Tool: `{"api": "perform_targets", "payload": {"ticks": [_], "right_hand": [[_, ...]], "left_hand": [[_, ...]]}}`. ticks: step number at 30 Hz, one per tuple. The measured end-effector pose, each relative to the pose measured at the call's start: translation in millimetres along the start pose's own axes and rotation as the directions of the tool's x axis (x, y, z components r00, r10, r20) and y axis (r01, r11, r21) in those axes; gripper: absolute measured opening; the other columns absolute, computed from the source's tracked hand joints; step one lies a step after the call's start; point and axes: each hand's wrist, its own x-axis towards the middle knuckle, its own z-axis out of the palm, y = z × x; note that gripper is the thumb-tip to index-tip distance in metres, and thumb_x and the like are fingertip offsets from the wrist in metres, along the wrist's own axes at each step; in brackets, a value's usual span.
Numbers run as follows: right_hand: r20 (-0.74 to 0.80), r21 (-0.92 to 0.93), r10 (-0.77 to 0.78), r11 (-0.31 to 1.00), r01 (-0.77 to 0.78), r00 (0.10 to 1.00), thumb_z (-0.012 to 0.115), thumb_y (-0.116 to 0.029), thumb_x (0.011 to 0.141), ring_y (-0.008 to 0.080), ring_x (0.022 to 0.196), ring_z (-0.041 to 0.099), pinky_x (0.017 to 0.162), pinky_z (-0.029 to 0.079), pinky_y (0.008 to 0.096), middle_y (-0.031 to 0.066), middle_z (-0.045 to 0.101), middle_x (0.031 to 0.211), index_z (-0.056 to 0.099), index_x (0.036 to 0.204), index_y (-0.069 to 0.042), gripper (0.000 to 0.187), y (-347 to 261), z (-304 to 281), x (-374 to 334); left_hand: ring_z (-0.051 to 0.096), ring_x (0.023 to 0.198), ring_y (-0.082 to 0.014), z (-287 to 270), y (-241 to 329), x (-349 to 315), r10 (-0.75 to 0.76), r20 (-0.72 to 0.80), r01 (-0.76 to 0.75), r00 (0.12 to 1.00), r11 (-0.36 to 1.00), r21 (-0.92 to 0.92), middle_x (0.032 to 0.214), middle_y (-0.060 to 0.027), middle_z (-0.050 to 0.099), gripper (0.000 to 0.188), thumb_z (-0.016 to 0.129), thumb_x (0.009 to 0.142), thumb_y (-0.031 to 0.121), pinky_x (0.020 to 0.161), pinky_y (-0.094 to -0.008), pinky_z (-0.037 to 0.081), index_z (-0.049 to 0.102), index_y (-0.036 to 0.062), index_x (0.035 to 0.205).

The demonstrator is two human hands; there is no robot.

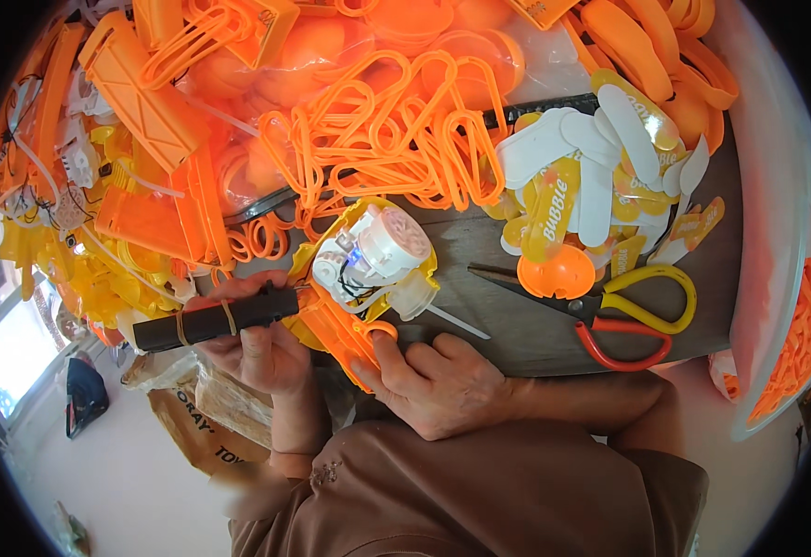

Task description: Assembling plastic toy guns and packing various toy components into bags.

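Observation:
My left hand grips a black oblong block with rubber bands around it. The block's right end meets the orange handle of an opened toy; what touches there is too small to tell. My right hand is closed on the lower part of that handle, fingers curled by an orange ring-shaped piece. Above the handle, the toy's yellow shell holds a white round mechanism with dark wires and a small blue glow. A thin white tube sticks out to the right.
Scissors with yellow and red handles lie right of the toy, by an orange cup. White and yellow labels, orange loops, orange shells and yellow parts are heaped behind. A translucent bin stands right.

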Motion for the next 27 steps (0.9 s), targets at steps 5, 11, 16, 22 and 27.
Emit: {"api": "perform_targets", "payload": {"ticks": [5,11,16,22,27], "right_hand": [[-0.021,-0.01,0.002,1.0,-0.003,1.0,0.053,-0.023,0.073,0.0118,0.059,0.043,0.051,0.034,0.0236,0.0167,0.053,0.103,0.064,0.107,-0.005,0.04,1.8,-2.7,1.4],[0.048,0.007,-0.059,0.998,0.059,0.997,0.055,-0.025,0.076,0.0152,0.063,0.046,0.055,0.038,0.0265,0.0189,0.051,0.106,0.06,0.111,-0.005,0.041,1.3,-5.3,1.6],[0.047,0.015,-0.054,0.998,0.053,0.997,0.067,-0.028,0.072,0.0214,0.069,0.049,0.06,0.042,0.0309,0.0197,0.047,0.11,0.059,0.111,-0.008,0.044,-3.0,-5.5,2.8],[0.08,-0.015,-0.021,1.0,0.022,0.997,0.073,-0.028,0.069,0.0301,0.081,0.05,0.069,0.044,0.0364,0.0203,0.043,0.117,0.059,0.111,-0.011,0.047,-15.6,-7.7,3.9],[0.036,-0.087,-0.012,0.996,0.015,0.999,0.076,-0.024,0.066,0.0309,0.087,0.049,0.072,0.044,0.0373,0.0182,0.042,0.119,0.062,0.107,-0.011,0.045,-24.3,-9.1,6.0]], "left_hand": [[0.059,0.082,-0.0322,4.0,0.2,0.2,0.007,-0.015,-0.007,1.0,1.0,-0.011,0.097,-0.0174,0.055,0.049,0.062,0.079,0.01,0.072,-0.0435,0.051,0.04,0.0023,0.122],[0.059,0.085,-0.0308,7.8,11.2,6.4,-0.055,-0.015,0.054,0.998,0.996,-0.074,0.1,-0.0198,0.057,0.048,0.062,0.079,0.01,0.076,-0.0458,0.051,0.039,0.002,0.121],[0.059,0.089,-0.0243,-13.2,36.9,6.3,-0.276,-0.021,0.255,0.961,0.914,-0.316,0.1,-0.0159,0.059,0.039,0.054,0.087,0.013,0.079,-0.0398,0.05,0.041,0.0018,0.122],[0.058,0.073,-0.008,-61.8,45.5,-20.5,-0.619,-0.008,0.616,0.786,0.781,0.098,0.086,-0.0006,0.062,0.037,0.062,0.08,0.008,0.068,-0.023,0.045,0.054,-0.0011,0.115],[0.056,0.069,-0.0119,-61.4,34.4,-32.3,-0.353,-0.176,0.395,0.919,0.816,0.423,0.076,-0.0042,0.058,0.03,0.071,0.073,0.007,0.063,-0.0258,0.045,0.06,-0.0004,0.1]]}}
